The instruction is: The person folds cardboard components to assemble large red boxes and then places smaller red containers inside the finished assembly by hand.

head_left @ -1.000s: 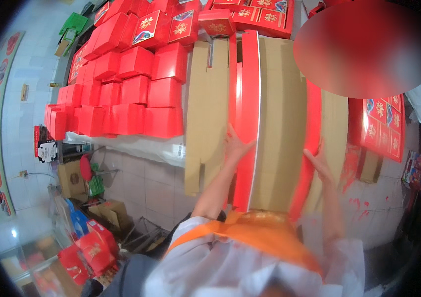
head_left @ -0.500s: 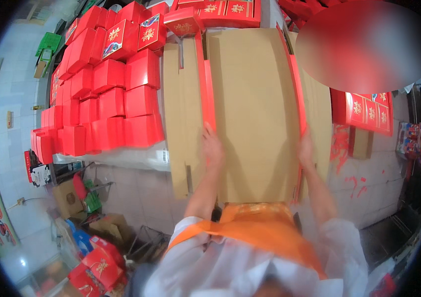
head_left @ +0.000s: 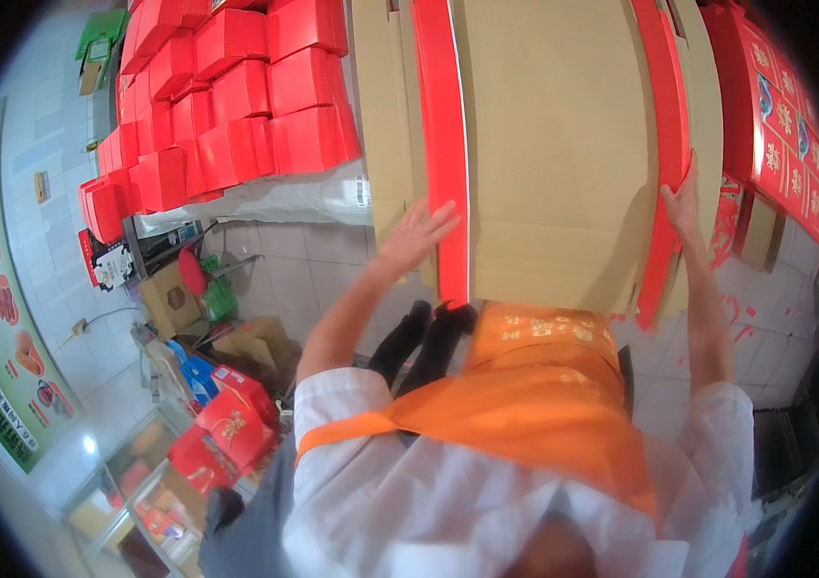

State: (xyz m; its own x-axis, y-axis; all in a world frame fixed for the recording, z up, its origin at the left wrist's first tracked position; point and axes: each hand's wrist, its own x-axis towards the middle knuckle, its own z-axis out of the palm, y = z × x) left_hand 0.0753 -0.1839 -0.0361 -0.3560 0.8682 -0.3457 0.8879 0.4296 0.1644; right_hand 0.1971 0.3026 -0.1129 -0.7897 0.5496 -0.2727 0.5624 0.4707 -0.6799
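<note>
A large sheet of brown cardboard [head_left: 554,164] lies in front of me. Long red strips run along its two sides, a left strip [head_left: 443,125] with a white inner edge and a right strip [head_left: 660,96]. My left hand [head_left: 417,237] lies across the left strip, fingers stretched out and their tips on the red surface. On the other side, my right hand [head_left: 684,204] grips the outer edge of the right strip between thumb and fingers. More brown cardboard shows outside both strips.
Stacked red boxes [head_left: 226,91] fill a surface at the left, over white wrapping [head_left: 274,199]. Printed red packaging [head_left: 780,125] is at the far right. Red gift bags [head_left: 236,414] and a cardboard carton [head_left: 170,299] stand low at the left.
The view has shifted, so the boxes sit higher in it. Both red strips show broader faces now. My left hand's fingers have spread over the left strip; my right hand stays at the right one.
</note>
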